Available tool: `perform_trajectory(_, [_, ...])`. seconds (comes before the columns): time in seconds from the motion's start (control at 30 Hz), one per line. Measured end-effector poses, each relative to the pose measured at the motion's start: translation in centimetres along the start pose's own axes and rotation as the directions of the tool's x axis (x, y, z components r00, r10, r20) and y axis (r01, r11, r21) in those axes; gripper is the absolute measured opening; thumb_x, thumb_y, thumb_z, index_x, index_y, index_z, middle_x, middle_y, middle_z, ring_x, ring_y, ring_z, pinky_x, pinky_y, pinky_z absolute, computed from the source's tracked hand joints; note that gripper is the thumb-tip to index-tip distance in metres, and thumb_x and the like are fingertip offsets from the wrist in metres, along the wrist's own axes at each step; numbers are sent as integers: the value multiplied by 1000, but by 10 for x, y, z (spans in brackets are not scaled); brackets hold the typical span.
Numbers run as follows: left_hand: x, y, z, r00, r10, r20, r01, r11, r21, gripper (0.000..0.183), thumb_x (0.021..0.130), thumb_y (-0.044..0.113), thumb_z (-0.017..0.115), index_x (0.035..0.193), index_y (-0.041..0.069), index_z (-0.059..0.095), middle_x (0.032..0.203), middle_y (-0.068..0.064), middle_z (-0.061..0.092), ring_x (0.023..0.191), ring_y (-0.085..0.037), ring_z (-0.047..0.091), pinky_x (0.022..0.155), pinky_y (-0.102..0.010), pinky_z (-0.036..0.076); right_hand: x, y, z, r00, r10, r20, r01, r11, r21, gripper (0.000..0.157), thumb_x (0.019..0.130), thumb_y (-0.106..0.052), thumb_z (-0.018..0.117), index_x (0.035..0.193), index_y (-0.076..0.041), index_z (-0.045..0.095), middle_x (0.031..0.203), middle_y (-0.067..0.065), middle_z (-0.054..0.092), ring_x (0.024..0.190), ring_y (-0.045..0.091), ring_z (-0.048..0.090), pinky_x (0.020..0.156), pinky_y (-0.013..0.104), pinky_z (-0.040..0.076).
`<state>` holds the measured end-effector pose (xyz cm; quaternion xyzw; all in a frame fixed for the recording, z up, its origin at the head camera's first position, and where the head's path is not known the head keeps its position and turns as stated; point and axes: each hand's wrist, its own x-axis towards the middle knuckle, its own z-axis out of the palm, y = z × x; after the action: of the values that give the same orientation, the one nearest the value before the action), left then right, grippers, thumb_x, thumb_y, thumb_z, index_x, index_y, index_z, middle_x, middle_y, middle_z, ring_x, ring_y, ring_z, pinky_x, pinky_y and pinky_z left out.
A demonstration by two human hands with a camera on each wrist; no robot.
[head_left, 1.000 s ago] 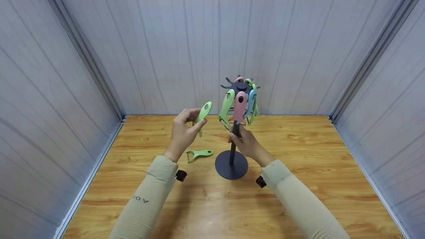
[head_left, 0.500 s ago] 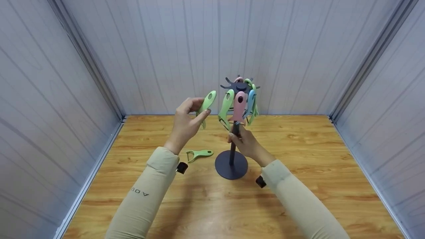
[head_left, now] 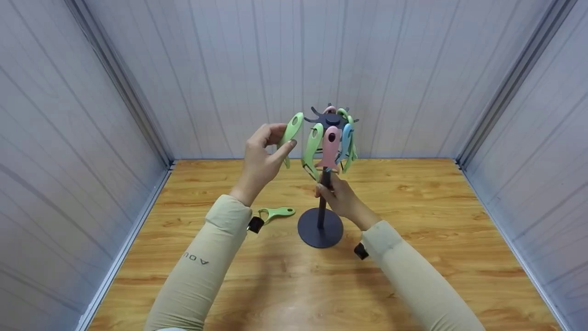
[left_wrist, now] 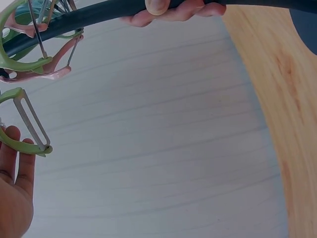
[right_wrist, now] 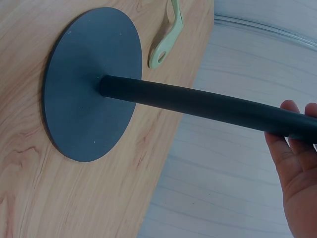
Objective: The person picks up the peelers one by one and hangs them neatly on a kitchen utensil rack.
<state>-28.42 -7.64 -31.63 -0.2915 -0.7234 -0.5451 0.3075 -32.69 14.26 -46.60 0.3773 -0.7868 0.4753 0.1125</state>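
Observation:
In the head view my left hand (head_left: 264, 154) pinches a green peeler (head_left: 292, 128) by its handle between thumb and fingers. The handle's holed end points up, right beside the left hooks of a dark rack (head_left: 320, 227). The left wrist view shows that peeler's metal blade (left_wrist: 30, 119) hanging below the fingers. My right hand (head_left: 342, 197) grips the rack's upright post (right_wrist: 198, 103) under the hanging peelers. On the hooks hang a pink peeler (head_left: 330, 146), a blue peeler (head_left: 346, 140), a green peeler (head_left: 312, 147) and others partly hidden behind.
Another green peeler (head_left: 280, 212) lies on the wooden table (head_left: 413, 207), left of the rack's round base. Pale panelled walls (head_left: 229, 69) enclose the table at the back and both sides. Several hooks at the rack's upper left carry nothing.
My left hand has risen and moved right with the green peeler, bringing its holed end up to the rack's hooks. The right hand and the rack have stayed in place.

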Motion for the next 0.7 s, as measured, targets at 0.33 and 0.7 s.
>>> perform_trajectory(0.33, [5, -31, 9, 997, -54, 48, 54, 999, 2, 29, 87, 13, 75, 113, 3, 67, 99, -8, 66, 86, -19, 63, 80, -39, 52, 0, 1, 2, 1000, -9, -9, 9, 1000, -19, 9, 102, -1, 46, 105, 7, 49, 84, 19, 65, 75, 24, 66, 68, 39, 57])
perform_trajectory(0.7, [0, -33, 16, 995, -19, 93, 20, 1000, -15, 30, 88, 19, 75, 114, 6, 67, 98, -4, 66, 85, -14, 63, 78, -35, 53, 1, -40, -8, 999, -43, 2, 43, 997, -57, 7, 99, 7, 47, 104, 12, 48, 83, 19, 66, 73, 29, 66, 66, 38, 56])
